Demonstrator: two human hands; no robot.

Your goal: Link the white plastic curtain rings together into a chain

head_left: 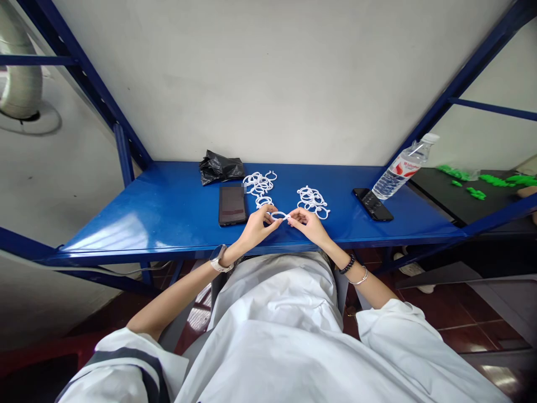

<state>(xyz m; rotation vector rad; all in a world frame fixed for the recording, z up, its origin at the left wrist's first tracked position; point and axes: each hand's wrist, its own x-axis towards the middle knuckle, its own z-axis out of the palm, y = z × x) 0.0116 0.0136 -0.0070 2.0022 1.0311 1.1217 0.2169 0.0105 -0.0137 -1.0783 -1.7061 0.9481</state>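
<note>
Between my two hands, just above the table's front edge, is a thin white ring (277, 213). My left hand (260, 225) pinches its left side between thumb and fingers. On the other side, the fingertips of my right hand (309, 225) are closed on the ring's right end. Beyond my left hand lies a loose pile of similar white rings (259, 183), each seeming to have a small knob or clasp. A second group of white rings (311, 197) rests just past my right hand. The fine detail of the held ring's joint is hidden by my fingers.
A blue table (176, 207) stands against a pale wall. On it are a black tablet-like device (232, 205), a crumpled black plastic bag (220, 167), a black phone (372, 204) and a tilted-looking water bottle (400, 168). Green pieces (497, 180) lie on a dark table at right.
</note>
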